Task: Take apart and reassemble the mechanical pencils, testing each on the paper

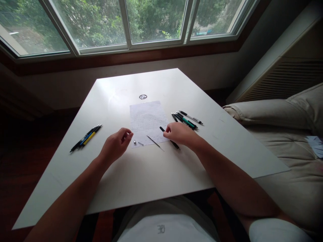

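My right hand (179, 132) closes its fingertips on a black pen barrel (174, 144), which lies slanted at the paper's right edge; its middle is hidden under the hand. Left of it, a thin pen refill (154, 142) rests across the lower edge of a sheet of paper (146, 116) covered in writing. A small metal pen tip (134, 142) and a tiny spring (140, 144) lie at the paper's lower left corner. Just beside them hovers my left hand (118, 143), fingers loosely curled with a gap to the thumb and nothing visible in it.
On the white table (151, 178), several pens (85, 138) lie grouped at the left, and more pens (186, 119) lie right of the paper. A round dark-rimmed mark (143, 96) is beyond the sheet. A beige sofa (277, 134) stands at the right, a window (153, 20) ahead.
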A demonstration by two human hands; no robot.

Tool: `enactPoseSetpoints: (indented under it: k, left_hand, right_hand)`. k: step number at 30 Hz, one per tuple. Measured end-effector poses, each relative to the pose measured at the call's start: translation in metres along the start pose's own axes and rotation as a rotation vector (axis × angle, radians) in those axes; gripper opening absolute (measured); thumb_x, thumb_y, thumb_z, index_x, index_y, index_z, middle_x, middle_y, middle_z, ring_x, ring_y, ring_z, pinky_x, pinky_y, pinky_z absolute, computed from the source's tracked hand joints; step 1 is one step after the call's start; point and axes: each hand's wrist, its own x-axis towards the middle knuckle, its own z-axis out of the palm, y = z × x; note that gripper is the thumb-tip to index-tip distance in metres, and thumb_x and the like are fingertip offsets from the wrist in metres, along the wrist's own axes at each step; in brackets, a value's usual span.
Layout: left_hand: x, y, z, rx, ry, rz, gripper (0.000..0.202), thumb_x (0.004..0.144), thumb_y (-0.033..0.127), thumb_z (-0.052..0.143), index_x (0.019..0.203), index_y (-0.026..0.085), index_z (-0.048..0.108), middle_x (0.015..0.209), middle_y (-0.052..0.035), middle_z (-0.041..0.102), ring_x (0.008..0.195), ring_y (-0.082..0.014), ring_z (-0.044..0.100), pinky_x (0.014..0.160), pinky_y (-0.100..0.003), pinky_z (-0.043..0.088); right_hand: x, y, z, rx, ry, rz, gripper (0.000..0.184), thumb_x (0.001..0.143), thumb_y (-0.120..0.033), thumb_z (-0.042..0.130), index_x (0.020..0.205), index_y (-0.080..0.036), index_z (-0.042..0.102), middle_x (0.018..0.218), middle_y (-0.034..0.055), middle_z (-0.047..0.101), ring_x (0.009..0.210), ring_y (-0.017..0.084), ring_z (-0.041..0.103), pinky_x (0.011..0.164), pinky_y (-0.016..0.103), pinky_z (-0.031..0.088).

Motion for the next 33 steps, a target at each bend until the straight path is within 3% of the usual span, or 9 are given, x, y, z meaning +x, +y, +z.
enactPoseSetpoints:
  k: [4,9,12,16,21,23,26,29,33]
  left_hand:
    - [-0.005,0.004,0.004,-0.042,-0.031,0.128,0.026,0.098,0.042,0.049,0.102,0.020,0.062,0.076,-0.0006,0.065,0.057,-0.0110,0.051,0.055,-0.022,0.038]
    - [-0.008,0.010,0.005,-0.181,-0.083,0.276,0.037,0.096,0.036,0.056,0.130,0.021,0.051,0.092,-0.0031,0.068,0.064,-0.0107,0.055,0.063,-0.023,0.044]
    - [-0.010,0.015,0.004,-0.293,-0.162,0.321,0.023,0.098,0.032,0.054,0.116,0.020,0.059,0.089,-0.0037,0.067,0.069,-0.0120,0.058,0.065,-0.025,0.046]
    - [-0.011,0.020,0.004,-0.428,-0.122,0.225,0.017,0.100,0.032,0.050,0.104,0.020,0.061,0.090,-0.0052,0.067,0.075,-0.0142,0.060,0.069,-0.027,0.050]
    - [-0.010,0.021,0.005,-0.580,0.083,0.097,0.021,0.101,0.038,0.045,0.100,0.020,0.056,0.098,-0.0077,0.068,0.088,-0.0188,0.065,0.081,-0.035,0.054]
    - [-0.010,0.021,0.005,-0.597,0.143,0.081,0.022,0.102,0.040,0.044,0.102,0.020,0.053,0.095,-0.0072,0.068,0.088,-0.0189,0.065,0.083,-0.036,0.053]
    - [-0.011,0.019,0.005,-0.541,0.169,0.057,0.023,0.102,0.039,0.041,0.112,0.020,0.051,0.084,-0.0037,0.065,0.077,-0.0160,0.062,0.074,-0.031,0.053]
    - [-0.013,0.017,0.005,-0.406,0.128,0.104,0.025,0.102,0.035,0.042,0.119,0.019,0.053,0.083,-0.0025,0.064,0.069,-0.0130,0.058,0.065,-0.026,0.048]
    - [-0.013,0.015,0.007,-0.233,0.027,0.223,0.024,0.100,0.029,0.047,0.120,0.019,0.056,0.097,-0.0055,0.069,0.075,-0.0137,0.063,0.068,-0.025,0.048]
  right_hand:
    - [-0.013,-0.019,0.003,0.436,-0.105,-0.184,0.023,0.088,-0.038,0.060,0.087,-0.017,0.068,0.076,0.0045,0.070,0.057,0.013,0.061,0.050,0.023,0.042]
    - [-0.028,-0.042,0.028,0.777,-0.298,-0.443,0.030,0.092,-0.044,0.059,0.097,-0.016,0.068,0.078,0.0024,0.068,0.061,0.011,0.062,0.055,0.022,0.050]
    - [-0.031,-0.047,0.041,0.830,-0.285,-0.550,0.030,0.095,-0.043,0.055,0.094,-0.016,0.069,0.079,0.0021,0.068,0.065,0.012,0.063,0.062,0.024,0.053]
    - [-0.031,-0.045,0.037,0.720,-0.197,-0.584,0.031,0.097,-0.042,0.052,0.096,-0.018,0.072,0.080,0.0021,0.069,0.069,0.013,0.064,0.066,0.025,0.050]
    - [-0.024,-0.036,0.027,0.250,0.110,-0.433,0.030,0.098,-0.039,0.051,0.096,-0.019,0.073,0.087,0.0056,0.072,0.076,0.017,0.063,0.067,0.027,0.042]
    - [-0.020,-0.032,0.028,0.081,0.066,-0.326,0.029,0.095,-0.043,0.056,0.093,-0.019,0.072,0.085,0.0070,0.071,0.072,0.018,0.062,0.062,0.027,0.039]
    - [-0.017,-0.029,0.032,-0.081,-0.065,-0.237,0.027,0.090,-0.043,0.060,0.092,-0.019,0.071,0.082,0.0070,0.071,0.065,0.018,0.060,0.055,0.027,0.033]
    - [-0.019,-0.028,0.034,-0.181,-0.107,-0.226,0.018,0.089,-0.031,0.058,0.084,-0.018,0.069,0.077,0.0061,0.069,0.062,0.016,0.058,0.053,0.027,0.028]
    - [-0.022,-0.027,0.035,-0.254,-0.093,-0.266,0.010,0.081,-0.024,0.061,0.075,-0.018,0.064,0.072,0.0045,0.067,0.060,0.015,0.056,0.050,0.028,0.025]
